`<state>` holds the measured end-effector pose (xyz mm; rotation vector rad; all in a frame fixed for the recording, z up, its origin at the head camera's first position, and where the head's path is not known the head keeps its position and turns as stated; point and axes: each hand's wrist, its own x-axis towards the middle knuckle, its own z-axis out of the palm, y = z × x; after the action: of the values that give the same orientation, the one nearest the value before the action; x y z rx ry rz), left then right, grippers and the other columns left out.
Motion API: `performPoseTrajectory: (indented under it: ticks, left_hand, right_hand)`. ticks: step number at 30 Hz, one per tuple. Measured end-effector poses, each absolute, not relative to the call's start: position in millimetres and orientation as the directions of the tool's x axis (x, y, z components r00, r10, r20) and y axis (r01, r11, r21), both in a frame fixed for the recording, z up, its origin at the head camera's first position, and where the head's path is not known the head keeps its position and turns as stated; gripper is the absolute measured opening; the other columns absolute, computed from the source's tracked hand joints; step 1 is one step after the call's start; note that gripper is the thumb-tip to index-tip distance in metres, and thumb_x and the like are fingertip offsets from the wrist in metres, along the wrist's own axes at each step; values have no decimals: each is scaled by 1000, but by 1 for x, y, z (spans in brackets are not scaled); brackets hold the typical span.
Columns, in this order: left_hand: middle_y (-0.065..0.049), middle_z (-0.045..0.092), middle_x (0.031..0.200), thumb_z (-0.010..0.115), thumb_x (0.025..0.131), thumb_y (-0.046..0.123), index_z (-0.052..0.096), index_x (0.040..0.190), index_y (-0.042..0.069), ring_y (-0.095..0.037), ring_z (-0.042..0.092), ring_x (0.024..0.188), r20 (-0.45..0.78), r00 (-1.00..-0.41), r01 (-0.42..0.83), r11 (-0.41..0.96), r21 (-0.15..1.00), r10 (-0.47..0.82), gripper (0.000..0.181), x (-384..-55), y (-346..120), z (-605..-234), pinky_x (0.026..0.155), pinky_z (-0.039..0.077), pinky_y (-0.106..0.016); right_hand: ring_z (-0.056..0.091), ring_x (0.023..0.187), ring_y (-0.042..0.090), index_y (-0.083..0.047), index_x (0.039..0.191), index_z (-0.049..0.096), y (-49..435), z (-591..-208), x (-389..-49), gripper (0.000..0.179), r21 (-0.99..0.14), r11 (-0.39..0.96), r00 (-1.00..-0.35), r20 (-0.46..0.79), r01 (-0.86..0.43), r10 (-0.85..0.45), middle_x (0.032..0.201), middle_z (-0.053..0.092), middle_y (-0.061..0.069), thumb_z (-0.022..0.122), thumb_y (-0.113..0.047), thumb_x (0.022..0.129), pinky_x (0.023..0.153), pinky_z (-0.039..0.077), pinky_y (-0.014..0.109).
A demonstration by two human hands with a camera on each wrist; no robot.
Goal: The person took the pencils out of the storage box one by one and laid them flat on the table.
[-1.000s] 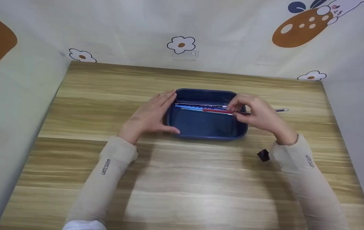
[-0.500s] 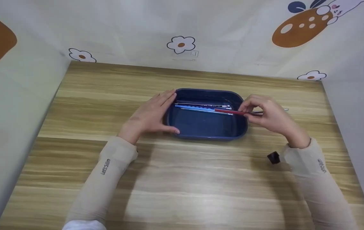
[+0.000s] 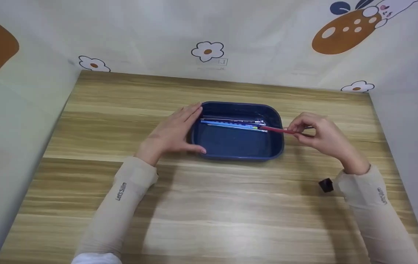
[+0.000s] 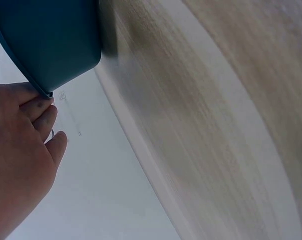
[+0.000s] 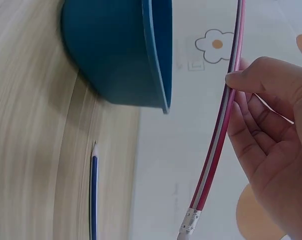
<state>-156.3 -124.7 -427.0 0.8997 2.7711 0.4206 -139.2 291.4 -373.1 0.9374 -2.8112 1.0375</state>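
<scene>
Red pencil (image 3: 276,129): pinched, reaching across right rim of blue tray (image 3: 236,158)

Right hand (image 3: 328,138) has it between thumb and fingers, just right of the tray. Free left end is over the other pencils (image 3: 231,125). Left hand (image 3: 174,134) grasps nothing: fingers and thumb extended, touching the tray's left end.

Risks (my read):
- Single pinch point; weak grip or a bump could make it swivel or drop.
- Dipping early could catch the right rim or drag the other pencils.
- Snag plus slack left hand: tray could slide.
- Blue pencil (image 5: 94,195) lies on the table (image 5: 35,150) right of the tray, tip toward it; a low sweep could roll it.

Vs half a second ago: red pencil and right hand are farther right, fingertips now past the rim. Left hand and tray unmoved.
</scene>
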Motion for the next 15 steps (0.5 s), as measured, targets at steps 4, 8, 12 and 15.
performPoseTrajectory:
  ticks: [4,8,12,15]
  left_hand:
    - [-4,2,170,63,73,82,7,161,9,-22,6,158,-102,-795,542,776,323,598,128,-157,-124,-427,131,5,-39]
    - [-6,3,170,65,73,80,8,161,9,-23,6,158,-100,-795,541,774,330,598,127,-156,-124,-426,131,6,-40]
    - [-7,4,170,66,73,79,8,161,9,-23,7,158,-100,-796,540,774,331,598,127,-156,-124,-426,131,7,-40]
    - [-7,6,170,64,73,81,8,161,9,-24,8,157,-98,-797,541,776,323,596,127,-156,-124,-426,131,8,-41]
  right_hand:
    - [60,78,-1,-8,94,73,300,-376,-139,27,-600,605,-830,198,-523,-521,88,70,0,71,15,80,76,51,5]
    - [59,78,-2,-6,93,72,307,-377,-138,25,-596,608,-833,208,-524,-513,87,70,0,72,15,79,76,50,5]
    - [58,78,-4,-7,92,72,314,-379,-136,25,-575,625,-835,220,-528,-504,87,70,-1,72,14,79,75,49,4]
    - [58,78,-5,-8,92,73,319,-381,-136,25,-563,635,-838,227,-529,-496,87,70,-1,73,14,79,74,48,2]
